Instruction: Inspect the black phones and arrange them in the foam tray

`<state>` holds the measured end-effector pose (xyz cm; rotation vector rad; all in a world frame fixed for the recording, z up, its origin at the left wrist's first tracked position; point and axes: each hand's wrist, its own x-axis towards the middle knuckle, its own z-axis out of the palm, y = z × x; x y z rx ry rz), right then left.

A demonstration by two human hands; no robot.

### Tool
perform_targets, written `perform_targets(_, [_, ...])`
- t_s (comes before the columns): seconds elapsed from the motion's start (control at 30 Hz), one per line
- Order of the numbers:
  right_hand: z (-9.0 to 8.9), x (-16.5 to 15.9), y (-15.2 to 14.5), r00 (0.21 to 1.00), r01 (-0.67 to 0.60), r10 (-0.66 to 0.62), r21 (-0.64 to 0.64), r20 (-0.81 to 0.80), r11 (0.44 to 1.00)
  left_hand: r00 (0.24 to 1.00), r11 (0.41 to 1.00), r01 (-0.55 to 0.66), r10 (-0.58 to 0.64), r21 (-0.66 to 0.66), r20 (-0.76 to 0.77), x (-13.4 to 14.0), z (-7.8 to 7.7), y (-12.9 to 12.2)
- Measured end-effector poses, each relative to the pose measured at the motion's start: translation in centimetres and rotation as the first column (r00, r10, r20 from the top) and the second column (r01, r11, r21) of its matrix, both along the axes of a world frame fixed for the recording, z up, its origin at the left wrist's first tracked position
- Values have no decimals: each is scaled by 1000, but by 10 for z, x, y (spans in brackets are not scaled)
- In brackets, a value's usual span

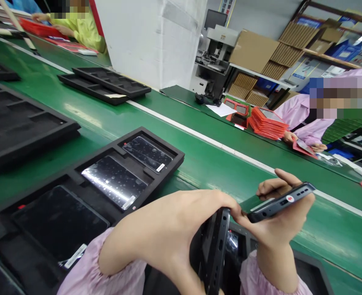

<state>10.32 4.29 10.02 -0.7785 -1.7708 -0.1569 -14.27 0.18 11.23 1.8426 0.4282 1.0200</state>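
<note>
My left hand (171,229) is closed round a dark smartphone (219,250), its thumb low on one side and its fingers reaching over the top. The phone stands on edge, with its port side facing me. Close beside it, my right hand (279,225) grips a second smartphone (283,201), held nearly flat and tilted. A small round sticker with a red mark sits by that phone's port. The left fingertips come very near the right thumb; whether they touch I cannot tell. Beneath and left of my hands lies a black foam tray (151,182) with several film-covered phones in its compartments.
A green conveyor belt (199,135) runs diagonally, with more black trays (23,123) at left and stacked trays (107,82) farther back. A white wrapped block (150,41) stands behind. At right, a person in pink (303,112) handles a red-edged piece beside a red stack (267,123).
</note>
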Motion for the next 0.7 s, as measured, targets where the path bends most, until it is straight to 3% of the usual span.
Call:
perform_targets(0.4, [-2,1,1,999,-35,35,-4,-5,999,996,986,-46,58,162,-67,-1,-2,-4])
perform_targets(0.7, [-3,1,0,1000,4,-4,-15,-7,1000,986,982,-69,95,176,-141,-2,1,-5])
